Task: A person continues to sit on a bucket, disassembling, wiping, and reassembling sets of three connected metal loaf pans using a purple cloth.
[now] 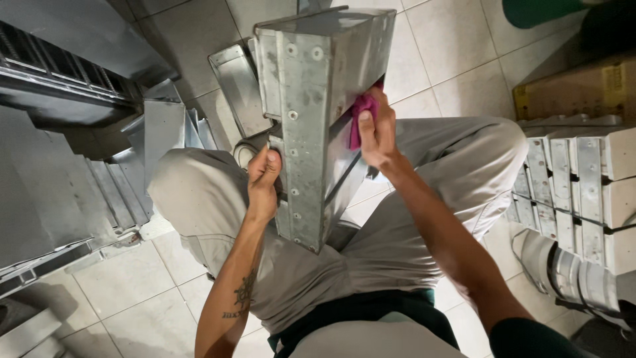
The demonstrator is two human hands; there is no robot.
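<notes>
Head view: a riveted galvanised sheet-metal housing (311,113), dull grey and box-shaped, stands upright between the seated person's knees. Left hand (264,179) has its fingers clamped on its left edge; right hand (376,129) presses a pink cloth (361,113) against its right face, fingers closed on it. Metal parts (73,172) crowd the left, stacked brackets (583,185) the right, with bare floor tiles (457,59) beyond.

Light grey trousers, dark green shirt, forearm tattoo.
</notes>
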